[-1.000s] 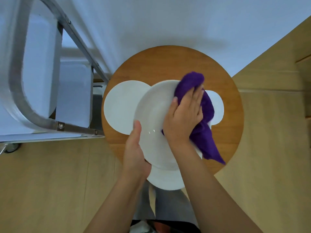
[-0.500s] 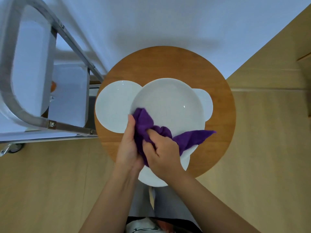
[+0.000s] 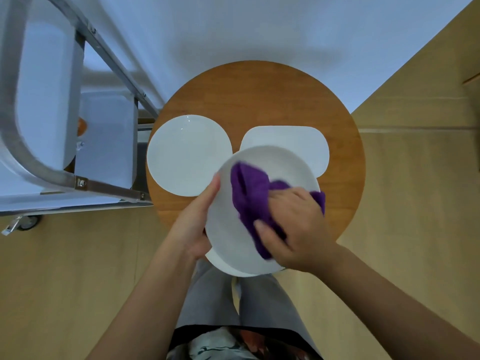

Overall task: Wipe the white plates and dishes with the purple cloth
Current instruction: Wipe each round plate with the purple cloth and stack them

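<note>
The purple cloth (image 3: 253, 201) is being bunched and pressed by the right hand (image 3: 293, 229), whose fingers are curled over it while the thumb is pinning a fold against the face of the white plate (image 3: 233, 240). That plate is being held tilted above the near edge of the round wooden table (image 3: 259, 94), and it is being steadied by the left hand (image 3: 193, 222), with the thumb laid along the left rim and the fingers hidden beneath, so the rim is being gripped rather than merely touched. The plate is being judged as rigid, glossy and breakable, probably slippery under a cloth, so a hold at the rim with support from below is being favoured, well away from the wiped face. The cloth is being judged as soft and light, best taken as a wad in the palm. Just beyond, a second round plate (image 3: 188, 154) is lying flat on the table to the left, and a squarish white dish (image 3: 293, 144) is lying to the right, partly hidden by the held plate. A metal-framed trolley (image 3: 52, 175) is standing at the left, beside the table.
</note>
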Action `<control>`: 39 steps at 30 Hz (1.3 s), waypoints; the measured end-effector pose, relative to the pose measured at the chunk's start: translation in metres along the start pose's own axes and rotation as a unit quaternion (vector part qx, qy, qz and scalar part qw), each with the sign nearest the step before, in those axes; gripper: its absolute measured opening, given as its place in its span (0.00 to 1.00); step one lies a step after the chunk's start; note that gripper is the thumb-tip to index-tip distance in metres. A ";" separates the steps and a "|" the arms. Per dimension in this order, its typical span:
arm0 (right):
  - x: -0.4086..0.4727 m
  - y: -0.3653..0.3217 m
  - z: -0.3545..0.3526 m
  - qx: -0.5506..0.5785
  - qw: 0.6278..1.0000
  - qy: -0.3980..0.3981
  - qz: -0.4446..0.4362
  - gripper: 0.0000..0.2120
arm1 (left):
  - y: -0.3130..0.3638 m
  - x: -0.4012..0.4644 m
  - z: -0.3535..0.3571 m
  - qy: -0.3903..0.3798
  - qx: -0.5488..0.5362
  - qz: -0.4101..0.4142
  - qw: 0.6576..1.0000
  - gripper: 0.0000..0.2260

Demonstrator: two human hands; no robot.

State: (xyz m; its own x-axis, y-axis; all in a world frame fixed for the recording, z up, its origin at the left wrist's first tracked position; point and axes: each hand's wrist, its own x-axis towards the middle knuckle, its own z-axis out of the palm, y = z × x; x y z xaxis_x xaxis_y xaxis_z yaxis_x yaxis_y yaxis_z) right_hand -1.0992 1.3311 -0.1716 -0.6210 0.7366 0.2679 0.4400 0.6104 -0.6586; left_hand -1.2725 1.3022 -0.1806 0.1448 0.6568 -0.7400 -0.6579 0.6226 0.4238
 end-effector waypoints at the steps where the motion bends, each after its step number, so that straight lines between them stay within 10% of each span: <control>1: 0.004 0.002 0.002 -0.087 0.992 -0.027 -0.092 0.10 | 0.000 -0.002 0.000 -0.006 -0.010 -0.004 1.000 0.18; 5: 0.020 0.022 0.006 -0.276 0.906 -0.219 -0.233 0.24 | 0.002 -0.009 0.004 -0.002 -0.034 -0.045 0.998 0.28; 10: 0.031 0.043 0.004 -0.286 0.888 -0.218 -0.286 0.24 | 0.007 -0.015 -0.005 -0.049 0.014 -0.027 0.998 0.25; 19: -0.014 0.043 0.011 -0.287 0.942 -0.174 -0.027 0.26 | 0.010 -0.016 -0.004 -0.049 -0.049 0.133 0.989 0.26; 26: -0.025 -0.045 0.068 -0.111 0.976 -0.062 0.176 0.26 | -0.013 -0.009 0.009 0.139 -0.113 0.143 0.973 0.22; 39: -0.071 0.003 0.034 -0.244 0.965 -0.035 -0.088 0.13 | 0.021 -0.017 -0.014 0.055 0.026 0.043 0.997 0.23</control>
State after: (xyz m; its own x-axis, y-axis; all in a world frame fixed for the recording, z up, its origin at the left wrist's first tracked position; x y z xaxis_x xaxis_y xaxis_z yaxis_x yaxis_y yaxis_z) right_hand -1.0761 1.2704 -0.2166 -0.7495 0.5972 0.2857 0.5653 0.8019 -0.1934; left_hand -1.2988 1.2980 -0.1664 0.0056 0.6592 -0.7520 -0.6252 0.5892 0.5118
